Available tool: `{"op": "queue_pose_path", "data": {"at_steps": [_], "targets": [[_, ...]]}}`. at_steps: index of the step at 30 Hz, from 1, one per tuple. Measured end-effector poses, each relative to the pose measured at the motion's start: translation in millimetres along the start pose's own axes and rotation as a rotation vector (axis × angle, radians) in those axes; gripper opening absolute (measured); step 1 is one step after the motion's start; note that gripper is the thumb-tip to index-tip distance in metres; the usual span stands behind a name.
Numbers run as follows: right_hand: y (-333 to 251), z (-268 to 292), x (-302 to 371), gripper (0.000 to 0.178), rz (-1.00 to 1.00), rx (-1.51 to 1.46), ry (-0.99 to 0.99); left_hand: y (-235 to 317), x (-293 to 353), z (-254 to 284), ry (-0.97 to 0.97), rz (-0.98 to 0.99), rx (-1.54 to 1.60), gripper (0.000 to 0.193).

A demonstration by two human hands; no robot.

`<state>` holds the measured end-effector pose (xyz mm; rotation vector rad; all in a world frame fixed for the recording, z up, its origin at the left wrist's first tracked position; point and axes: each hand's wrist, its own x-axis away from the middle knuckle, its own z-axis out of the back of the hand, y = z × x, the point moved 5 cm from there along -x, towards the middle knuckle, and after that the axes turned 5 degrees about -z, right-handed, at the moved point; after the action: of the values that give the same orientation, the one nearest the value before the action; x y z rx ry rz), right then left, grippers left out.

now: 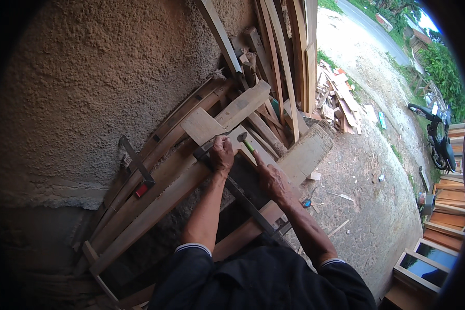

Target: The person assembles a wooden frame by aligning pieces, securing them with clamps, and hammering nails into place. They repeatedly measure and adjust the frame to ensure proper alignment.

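In my right hand [275, 181] is a small hammer [248, 144] with a green handle and a dark head. Its head hangs over a pale board, just right of my left hand [222, 153]. The left fingers are curled closed near the board joint; whatever they hold is hidden. Beside that hand, the dark jaw of a metal bar clamp [250, 206] presses on the wooden frame [163, 196], and its bar passes below my hands. A short wooden block [203, 126] lies on the frame, beside a thicker beam [247, 105].
A second bar clamp [137, 161] with a red end sits at the frame's left, near the rough wall [88, 93]. Tall planks [299, 57] lean at the back. Wood offcuts [341, 98] are heaped outside. A motorcycle [439, 137] stands at the far right, above stacked wooden frames [447, 206].
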<state>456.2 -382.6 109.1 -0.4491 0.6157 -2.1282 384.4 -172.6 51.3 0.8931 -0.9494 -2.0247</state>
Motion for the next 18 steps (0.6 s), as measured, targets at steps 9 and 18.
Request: {"op": "queue_pose_path", "data": {"at_steps": [9, 18], "targets": [[0.0, -1.0, 1.5, 0.069, -0.034, 0.068, -0.033, -6.2, 0.6, -4.3, 0.004, 0.041, 0.076, 0.023], [-0.8, 1.8, -8.4, 0.057, -0.048, -0.169, 0.065, 19.9, 17.4, -16.0, -0.224, 0.203, 0.322, 0.053]]}}
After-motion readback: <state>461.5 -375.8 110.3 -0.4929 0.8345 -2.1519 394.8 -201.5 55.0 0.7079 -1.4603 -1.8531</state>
